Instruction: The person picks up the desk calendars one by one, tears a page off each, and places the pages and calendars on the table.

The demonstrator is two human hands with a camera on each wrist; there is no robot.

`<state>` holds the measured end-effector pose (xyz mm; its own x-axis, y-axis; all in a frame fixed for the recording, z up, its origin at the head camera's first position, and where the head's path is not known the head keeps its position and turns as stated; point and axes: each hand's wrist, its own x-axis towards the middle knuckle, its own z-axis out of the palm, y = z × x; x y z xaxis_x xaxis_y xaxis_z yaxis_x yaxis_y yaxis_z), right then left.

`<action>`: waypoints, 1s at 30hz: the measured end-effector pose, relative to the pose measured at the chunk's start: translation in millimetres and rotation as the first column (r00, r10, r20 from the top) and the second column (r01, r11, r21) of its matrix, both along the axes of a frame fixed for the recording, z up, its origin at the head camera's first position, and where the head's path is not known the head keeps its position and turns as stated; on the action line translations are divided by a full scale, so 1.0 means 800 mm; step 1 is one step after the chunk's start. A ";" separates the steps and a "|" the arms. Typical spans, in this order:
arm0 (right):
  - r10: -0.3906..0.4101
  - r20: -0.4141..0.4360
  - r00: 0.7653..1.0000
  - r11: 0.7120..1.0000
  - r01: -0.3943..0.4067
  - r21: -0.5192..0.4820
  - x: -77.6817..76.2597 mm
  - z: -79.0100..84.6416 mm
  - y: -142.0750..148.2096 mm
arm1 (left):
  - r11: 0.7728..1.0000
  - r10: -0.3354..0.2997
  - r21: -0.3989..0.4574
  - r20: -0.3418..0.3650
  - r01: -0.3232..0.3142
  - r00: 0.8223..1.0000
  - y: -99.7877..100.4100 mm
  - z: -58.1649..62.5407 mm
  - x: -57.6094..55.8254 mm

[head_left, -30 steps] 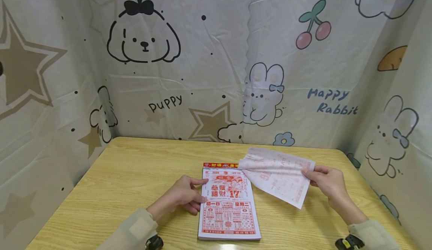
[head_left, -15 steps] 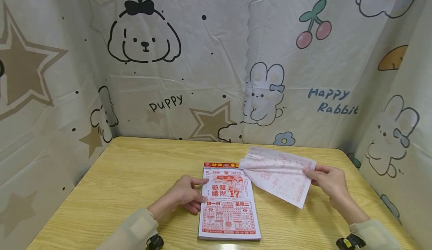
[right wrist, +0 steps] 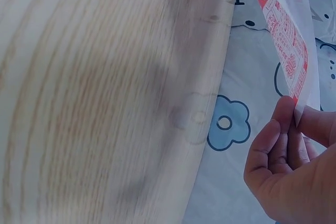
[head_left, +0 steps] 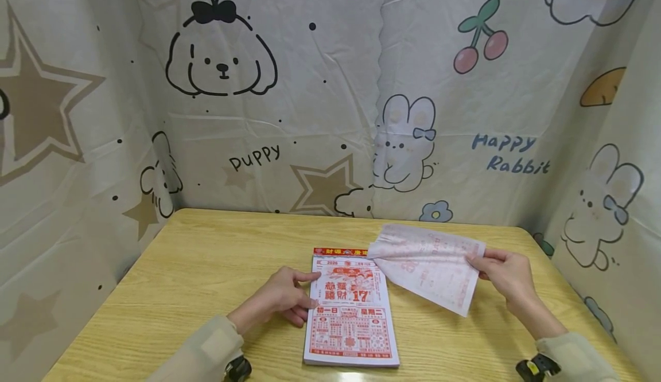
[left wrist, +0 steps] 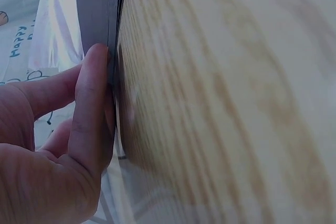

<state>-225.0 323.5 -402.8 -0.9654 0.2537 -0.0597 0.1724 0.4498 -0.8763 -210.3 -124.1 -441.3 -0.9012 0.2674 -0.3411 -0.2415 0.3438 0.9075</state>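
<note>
A thick tear-off calendar (head_left: 350, 336), printed in red with the date 17 and a red band along its top, lies on the table. My left hand (head_left: 284, 297) holds its left edge, thumb and index finger at the page's side and the other fingers curled below. In the left wrist view, fingertips press at the grey side of the calendar block (left wrist: 94, 9). My right hand (head_left: 508, 279) pinches the edge of a thin calendar sheet (head_left: 428, 264) between thumb and fingers. The sheet is raised and swung right, its bunched left end overlapping the calendar's upper right corner.
The light wooden table (head_left: 222, 244) carries the calendar near its front middle. A cartoon-printed cloth (head_left: 310, 84) hangs behind it and along both sides. Each wrist wears a dark strapped device; the right one (head_left: 537, 367) has a yellow mark.
My right hand has drifted very slightly to the right with the sheet in its fingers. The left hand and the calendar keep nearly the same place.
</note>
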 end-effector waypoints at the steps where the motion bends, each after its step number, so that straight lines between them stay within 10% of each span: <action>1: 0.002 -0.003 1.000 1.000 -0.002 -0.001 0.000 0.000 0.000 | 1.000 -0.001 0.000 -0.001 0.001 1.000 0.000 0.000 0.000; 30: -0.028 0.007 1.000 0.997 0.028 -0.068 0.010 -0.011 0.005 | 1.000 -0.002 -0.028 0.006 0.002 1.000 0.000 0.003 -0.001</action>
<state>-217.1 327.2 -411.6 -0.9576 0.2757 -0.0836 0.1894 0.3838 -0.9038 -210.7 -123.8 -439.1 -0.8987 0.2595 -0.3535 -0.2457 0.3697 0.8961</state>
